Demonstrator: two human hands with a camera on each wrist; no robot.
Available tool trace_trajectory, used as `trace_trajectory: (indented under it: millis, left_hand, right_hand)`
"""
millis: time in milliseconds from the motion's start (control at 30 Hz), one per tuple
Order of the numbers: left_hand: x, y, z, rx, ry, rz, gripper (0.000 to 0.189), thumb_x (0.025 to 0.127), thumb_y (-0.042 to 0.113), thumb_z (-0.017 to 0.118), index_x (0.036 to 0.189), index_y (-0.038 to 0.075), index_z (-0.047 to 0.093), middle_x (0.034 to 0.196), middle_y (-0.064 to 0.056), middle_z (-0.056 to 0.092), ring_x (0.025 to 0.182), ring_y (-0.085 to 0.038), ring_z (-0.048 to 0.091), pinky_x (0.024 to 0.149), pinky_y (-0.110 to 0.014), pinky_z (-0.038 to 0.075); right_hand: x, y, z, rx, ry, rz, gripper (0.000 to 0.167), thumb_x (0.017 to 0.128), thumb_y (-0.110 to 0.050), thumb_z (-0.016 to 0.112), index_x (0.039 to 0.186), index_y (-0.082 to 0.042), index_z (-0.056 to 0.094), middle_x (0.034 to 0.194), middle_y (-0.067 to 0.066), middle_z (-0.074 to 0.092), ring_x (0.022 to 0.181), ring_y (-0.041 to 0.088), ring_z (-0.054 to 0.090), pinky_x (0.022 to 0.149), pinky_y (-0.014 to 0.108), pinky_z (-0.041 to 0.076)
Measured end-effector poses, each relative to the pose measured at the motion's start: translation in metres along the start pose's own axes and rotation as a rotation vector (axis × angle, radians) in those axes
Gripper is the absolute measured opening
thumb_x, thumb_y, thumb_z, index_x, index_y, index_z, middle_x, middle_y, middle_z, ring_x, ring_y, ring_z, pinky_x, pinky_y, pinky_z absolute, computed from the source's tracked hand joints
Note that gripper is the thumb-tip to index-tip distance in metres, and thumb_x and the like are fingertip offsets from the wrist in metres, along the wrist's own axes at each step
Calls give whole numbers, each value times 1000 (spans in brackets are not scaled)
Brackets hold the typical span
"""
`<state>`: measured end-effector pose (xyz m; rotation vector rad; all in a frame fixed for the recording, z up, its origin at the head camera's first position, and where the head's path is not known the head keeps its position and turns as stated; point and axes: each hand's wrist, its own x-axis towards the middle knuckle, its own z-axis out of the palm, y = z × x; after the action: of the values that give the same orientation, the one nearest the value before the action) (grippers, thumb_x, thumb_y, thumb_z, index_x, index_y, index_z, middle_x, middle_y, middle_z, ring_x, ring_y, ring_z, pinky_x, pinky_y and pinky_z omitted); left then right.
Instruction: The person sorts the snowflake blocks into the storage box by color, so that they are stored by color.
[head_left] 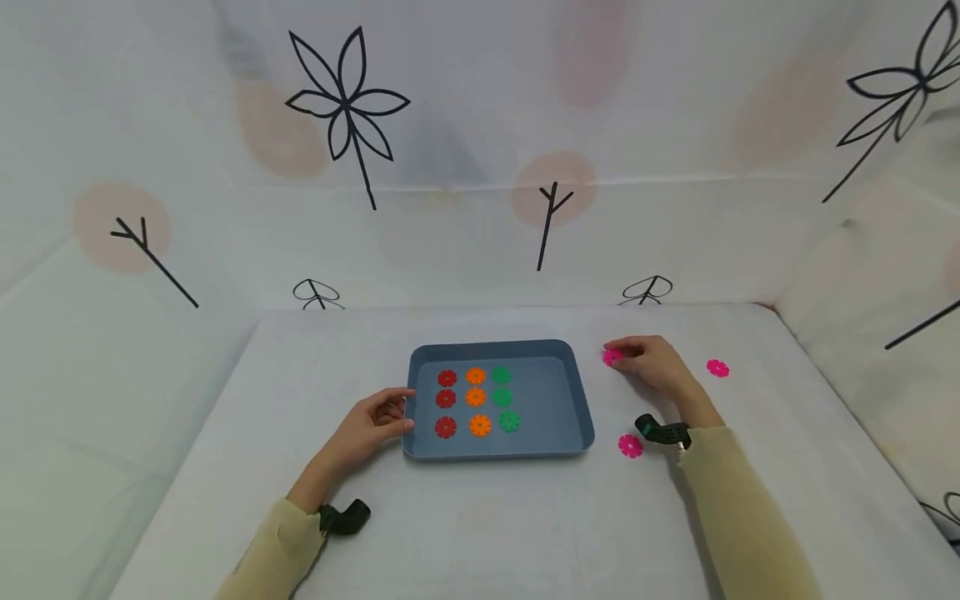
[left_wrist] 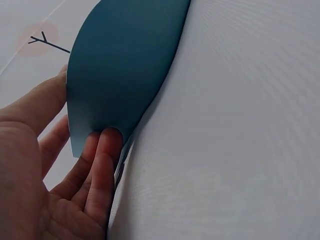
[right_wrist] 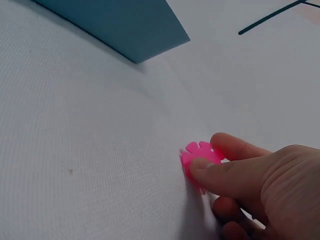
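A blue-grey tray [head_left: 558, 400] lies on the table with columns of notched plastic discs: three red [head_left: 446, 398], three orange [head_left: 476, 397] and three green [head_left: 502, 397]. My left hand [head_left: 372, 423] holds the tray's left side; the left wrist view shows curled fingertips [left_wrist: 111, 137] against its outer wall. Right of the tray, my right hand [head_left: 654, 365] pinches a pink notched disc [right_wrist: 192, 156] between thumb and forefinger, just over the cloth. Another pink disc [head_left: 631, 446] lies near the right wrist, and one more pink disc [head_left: 717, 368] is farther right.
White cloth [head_left: 480, 525] covers the table. Behind it hangs a pale curtain [head_left: 457, 242] with drawn leaves and twigs, and similar cloth closes both sides. Each wrist wears a black strapped device [head_left: 663, 431].
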<state>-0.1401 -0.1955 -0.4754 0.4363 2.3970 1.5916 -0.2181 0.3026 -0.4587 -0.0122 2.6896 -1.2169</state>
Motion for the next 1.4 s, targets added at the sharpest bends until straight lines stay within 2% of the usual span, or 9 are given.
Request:
trace_trajectory:
  millis: [167, 300, 433, 667, 767, 967, 1167, 1400]
  left_hand:
    - [1, 1, 0, -5, -4, 2, 49, 92, 18, 74, 137, 8, 58, 109, -12, 54, 95, -23, 58, 84, -21, 50]
    - [1, 2, 1, 0, 0, -2, 50, 91, 19, 75, 137, 8, 58, 109, -11, 55, 95, -23, 58, 84, -21, 50]
    - [1, 3, 1, 3, 5, -6, 49, 91, 20, 75, 136, 8, 59, 109, -10, 55, 95, -23, 59, 83, -22, 51]
    - [0, 2, 0, 4, -3, -3, 50, 91, 19, 75, 137, 9, 58, 110, -11, 55, 96, -26, 58, 84, -21, 50]
    - [0, 1, -1, 1, -3, -1, 49, 91, 19, 75, 137, 8, 58, 110, -11, 55, 97, -26, 58, 84, -21, 50]
    - [-1, 1, -1, -1, -6, 0, 49, 92, 20, 74, 137, 8, 58, 110, -11, 55, 97, -25, 58, 84, -21, 50]
    - [-1, 1, -1, -7, -4, 11, 49, 92, 19, 74, 137, 7, 58, 110, -12, 55, 95, -22, 58, 84, -21, 50]
    - [-1, 1, -1, -8, 0, 20, 49, 92, 16, 74, 136, 5, 57, 111, -14, 55, 95, -23, 58, 84, -21, 50]
  right_hand:
    - [1, 1, -5, 3, 4, 24, 33, 96, -13, 62, 128, -5, 67, 131, 21, 58, 117, 36, 46, 94, 46, 41]
    - [0, 2, -9, 9, 14, 28, 33, 98, -14, 58, 129, -4, 66, 133, 22, 56, 121, 38, 44, 96, 49, 41]
    - [-1, 5, -12, 4, 22, 19, 35, 98, -16, 59, 130, -3, 64, 131, 24, 56, 119, 40, 46, 95, 49, 43]
    - [-5, 1, -14, 32, 47, 28, 35, 97, -24, 64, 126, -5, 66, 122, 21, 60, 106, 35, 55, 80, 34, 49]
    - [-7, -4, -15, 44, 58, 19, 35, 97, -25, 64, 125, -4, 66, 117, 21, 62, 101, 33, 58, 75, 31, 51]
    - [-11, -16, -15, 42, 54, -32, 37, 97, -27, 66, 127, -5, 65, 117, 19, 64, 103, 33, 60, 82, 39, 51]
    - [-12, -32, -13, 39, 56, -117, 31, 97, -19, 67, 124, -5, 67, 114, 17, 67, 101, 32, 61, 86, 46, 51]
    - [-11, -50, -7, 32, 31, -196, 29, 95, -12, 67, 123, -6, 68, 118, 15, 66, 102, 32, 62, 87, 44, 51]
